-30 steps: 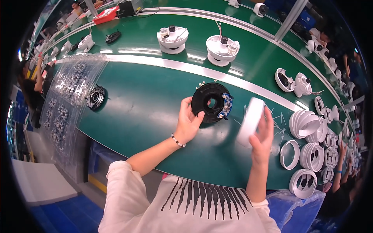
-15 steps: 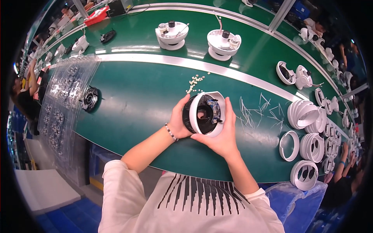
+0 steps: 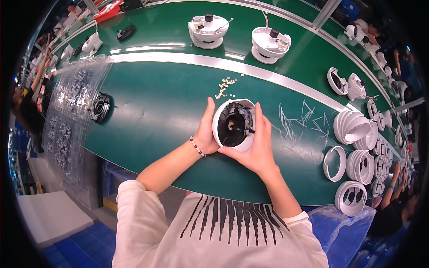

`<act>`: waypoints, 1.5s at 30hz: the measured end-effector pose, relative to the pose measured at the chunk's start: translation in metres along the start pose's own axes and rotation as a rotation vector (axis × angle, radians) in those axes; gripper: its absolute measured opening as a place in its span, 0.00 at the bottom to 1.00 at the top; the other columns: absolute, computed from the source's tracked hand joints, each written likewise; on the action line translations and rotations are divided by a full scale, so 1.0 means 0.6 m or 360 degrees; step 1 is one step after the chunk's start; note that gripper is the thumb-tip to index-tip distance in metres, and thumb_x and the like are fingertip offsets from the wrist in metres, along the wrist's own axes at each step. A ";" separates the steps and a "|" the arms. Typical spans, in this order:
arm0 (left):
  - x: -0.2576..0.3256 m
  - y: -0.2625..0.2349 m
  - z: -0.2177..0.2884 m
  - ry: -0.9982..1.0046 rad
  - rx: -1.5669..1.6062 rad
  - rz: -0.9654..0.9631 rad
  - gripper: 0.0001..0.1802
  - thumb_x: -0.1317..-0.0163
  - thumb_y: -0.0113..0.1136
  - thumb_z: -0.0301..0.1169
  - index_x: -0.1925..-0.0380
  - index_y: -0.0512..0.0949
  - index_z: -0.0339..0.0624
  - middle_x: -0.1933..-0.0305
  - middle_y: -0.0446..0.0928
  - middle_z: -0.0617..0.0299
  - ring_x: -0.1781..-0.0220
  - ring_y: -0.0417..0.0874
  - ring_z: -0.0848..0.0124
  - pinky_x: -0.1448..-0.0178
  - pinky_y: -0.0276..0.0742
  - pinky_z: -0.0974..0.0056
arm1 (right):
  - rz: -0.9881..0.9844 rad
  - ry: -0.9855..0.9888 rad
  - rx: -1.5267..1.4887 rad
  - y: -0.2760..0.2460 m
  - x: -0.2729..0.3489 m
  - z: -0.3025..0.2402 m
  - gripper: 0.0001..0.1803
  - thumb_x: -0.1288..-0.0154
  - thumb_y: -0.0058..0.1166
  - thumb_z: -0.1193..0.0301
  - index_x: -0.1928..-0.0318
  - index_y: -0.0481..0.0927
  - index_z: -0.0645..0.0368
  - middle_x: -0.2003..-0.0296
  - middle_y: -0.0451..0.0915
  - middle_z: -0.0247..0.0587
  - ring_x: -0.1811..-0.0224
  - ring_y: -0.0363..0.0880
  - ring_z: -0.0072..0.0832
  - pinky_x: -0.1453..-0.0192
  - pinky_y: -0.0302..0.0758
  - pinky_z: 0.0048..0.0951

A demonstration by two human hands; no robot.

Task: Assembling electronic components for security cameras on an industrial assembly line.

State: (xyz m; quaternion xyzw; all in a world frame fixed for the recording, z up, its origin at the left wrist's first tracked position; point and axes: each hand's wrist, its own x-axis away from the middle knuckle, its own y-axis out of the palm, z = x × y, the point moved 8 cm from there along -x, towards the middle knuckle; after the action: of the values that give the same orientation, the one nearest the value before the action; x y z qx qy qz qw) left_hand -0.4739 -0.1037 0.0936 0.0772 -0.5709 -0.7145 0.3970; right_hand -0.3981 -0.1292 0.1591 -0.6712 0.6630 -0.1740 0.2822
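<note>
Over green tabletop (image 3: 152, 107), right hand (image 3: 258, 150) grips white plastic ring (image 3: 244, 144) around round black disc (image 3: 227, 134); left hand (image 3: 206, 134) touches ring, finger grip hidden. Uneven pressure could tilt disc.

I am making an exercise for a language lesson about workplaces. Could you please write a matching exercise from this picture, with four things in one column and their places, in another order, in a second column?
Things
1. black round part
2. small pale pieces
3. beaded bracelet
4. clear plastic packaging

Places
A. around the left wrist
B. at the left end of the green table
C. inside a white ring held between left hand and right hand
D. scattered on the table, just beyond the held ring

Right pairs: 1-C, 2-D, 3-A, 4-B
</note>
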 end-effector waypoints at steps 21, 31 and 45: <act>0.027 0.015 0.005 0.0532 -0.0100 0.0145 0.35 0.55 0.50 0.41 0.45 0.59 0.38 0.48 0.68 0.50 0.48 0.71 0.60 0.42 0.67 0.57 | 0.0411 -0.0098 -0.0062 0.013 0.030 0.006 0.64 0.71 0.70 0.53 0.38 0.42 0.67 0.40 0.49 0.57 0.39 0.49 0.49 0.38 0.53 0.44; -0.041 -0.003 0.014 0.0263 0.0238 0.0482 0.24 0.47 0.44 0.43 0.54 0.69 0.41 0.51 0.71 0.52 0.49 0.71 0.57 0.42 0.66 0.51 | 0.0192 0.0067 -0.0748 -0.085 0.033 0.051 0.61 0.64 0.69 0.58 0.37 0.39 0.65 0.37 0.43 0.56 0.35 0.45 0.46 0.35 0.50 0.41; -0.212 -0.283 0.467 0.1238 -0.0357 0.1019 0.25 0.44 0.46 0.47 0.55 0.69 0.38 0.51 0.73 0.55 0.53 0.76 0.62 0.47 0.71 0.58 | 0.0687 0.0553 0.1264 -0.349 0.286 0.221 0.13 0.59 0.59 0.76 0.68 0.77 0.60 0.66 0.76 0.39 0.55 0.70 0.38 0.44 0.61 0.46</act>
State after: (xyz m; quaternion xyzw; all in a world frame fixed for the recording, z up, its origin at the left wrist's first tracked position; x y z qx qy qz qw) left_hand -0.6274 0.1965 -0.0046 0.1155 -0.2959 -0.5324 0.7846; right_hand -0.1413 -0.2870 0.1590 -0.3197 0.7069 -0.4606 0.4312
